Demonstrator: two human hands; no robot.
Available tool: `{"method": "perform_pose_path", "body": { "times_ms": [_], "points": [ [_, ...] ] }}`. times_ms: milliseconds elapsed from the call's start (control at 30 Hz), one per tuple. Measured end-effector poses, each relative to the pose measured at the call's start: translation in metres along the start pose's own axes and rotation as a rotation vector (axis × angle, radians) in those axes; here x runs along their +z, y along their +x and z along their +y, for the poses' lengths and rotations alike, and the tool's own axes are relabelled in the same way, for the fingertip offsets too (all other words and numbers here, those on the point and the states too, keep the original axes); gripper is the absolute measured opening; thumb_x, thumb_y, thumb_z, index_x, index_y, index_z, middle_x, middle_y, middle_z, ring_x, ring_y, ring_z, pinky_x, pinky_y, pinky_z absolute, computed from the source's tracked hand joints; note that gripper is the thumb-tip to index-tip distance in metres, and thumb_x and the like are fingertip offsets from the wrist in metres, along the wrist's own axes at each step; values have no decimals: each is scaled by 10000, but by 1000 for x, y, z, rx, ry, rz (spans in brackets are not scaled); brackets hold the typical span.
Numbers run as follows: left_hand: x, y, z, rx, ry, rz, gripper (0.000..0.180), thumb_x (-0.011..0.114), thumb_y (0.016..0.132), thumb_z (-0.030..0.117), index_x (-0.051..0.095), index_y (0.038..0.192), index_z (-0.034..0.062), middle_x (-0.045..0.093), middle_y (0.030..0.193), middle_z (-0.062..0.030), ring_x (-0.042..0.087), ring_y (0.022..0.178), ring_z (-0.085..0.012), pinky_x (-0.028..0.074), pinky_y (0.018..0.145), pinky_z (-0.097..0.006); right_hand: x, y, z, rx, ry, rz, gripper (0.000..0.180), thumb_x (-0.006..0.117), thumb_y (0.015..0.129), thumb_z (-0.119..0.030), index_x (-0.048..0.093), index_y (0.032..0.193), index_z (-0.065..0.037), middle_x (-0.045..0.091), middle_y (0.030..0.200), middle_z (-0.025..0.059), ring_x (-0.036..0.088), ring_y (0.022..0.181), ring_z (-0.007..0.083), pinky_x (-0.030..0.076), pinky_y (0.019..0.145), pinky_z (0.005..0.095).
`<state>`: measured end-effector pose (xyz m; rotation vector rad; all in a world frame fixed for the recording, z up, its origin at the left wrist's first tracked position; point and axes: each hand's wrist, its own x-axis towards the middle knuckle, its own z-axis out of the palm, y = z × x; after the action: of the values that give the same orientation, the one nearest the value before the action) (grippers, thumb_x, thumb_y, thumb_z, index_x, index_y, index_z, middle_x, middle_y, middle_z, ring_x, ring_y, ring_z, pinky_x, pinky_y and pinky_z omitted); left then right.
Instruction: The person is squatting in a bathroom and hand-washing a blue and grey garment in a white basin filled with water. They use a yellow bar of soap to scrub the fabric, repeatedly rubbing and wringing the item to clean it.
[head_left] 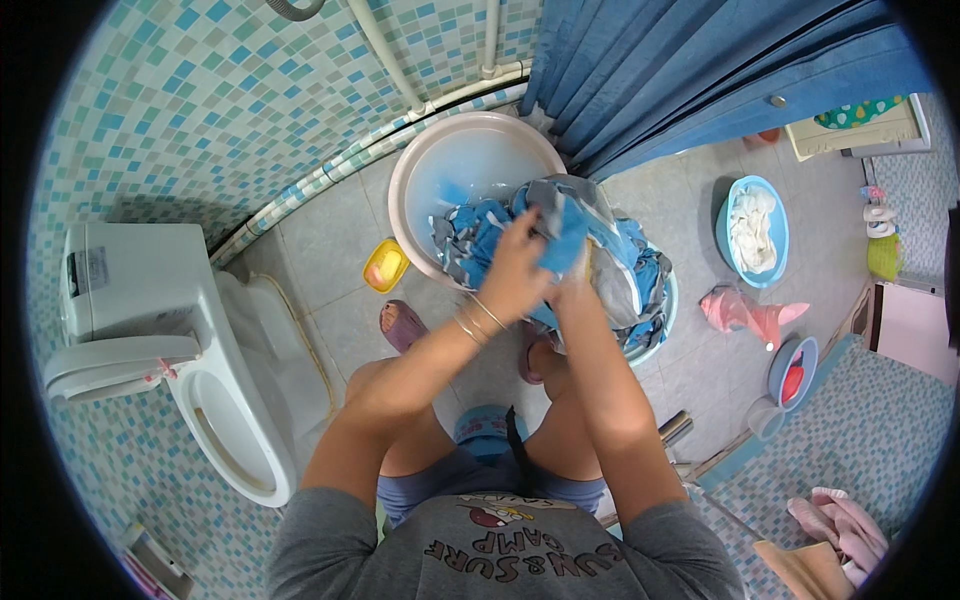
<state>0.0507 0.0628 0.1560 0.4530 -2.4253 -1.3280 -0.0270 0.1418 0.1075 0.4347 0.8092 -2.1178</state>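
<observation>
Blue-grey laundry (565, 228) handled by the left hand (516, 268) and right hand (568, 286), both blurred, more piled in a pale basin (399, 195) and a blue tub (656, 352), soap (385, 266) held in a yellow dish (372, 280), white cloth (752, 230) heaped in another tub (725, 243).

I count my two hands (516, 265), one pale basin (397, 200), three bluish basins (724, 250), one yellow soap dish (400, 272), two slippers (403, 326), one toilet (205, 378), one curtain (700, 80), one pink bag (742, 315).
</observation>
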Motion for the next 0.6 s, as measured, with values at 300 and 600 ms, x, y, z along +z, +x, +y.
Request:
{"method": "perform_pose_path", "body": {
  "times_ms": [300,600],
  "points": [
    [-7,21,-34,-73,-136,125,351,604,816,237,595,1102,33,518,1065,-200,563,906,-390,461,798,-424,35,-21,24,115,9,144,388,365,951,-351,506,1197,-87,566,1168,91,552,1055,249,428,948,403],
    [-17,29,-39,-169,-107,216,248,597,850,230,592,986,24,540,1050,-164,573,874,-378,480,738,-398,50,-19,25,130,-67,166,318,392,954,-318,548,1070,-66,600,960,76,598,885,218,498,807,354]
  ]
}}
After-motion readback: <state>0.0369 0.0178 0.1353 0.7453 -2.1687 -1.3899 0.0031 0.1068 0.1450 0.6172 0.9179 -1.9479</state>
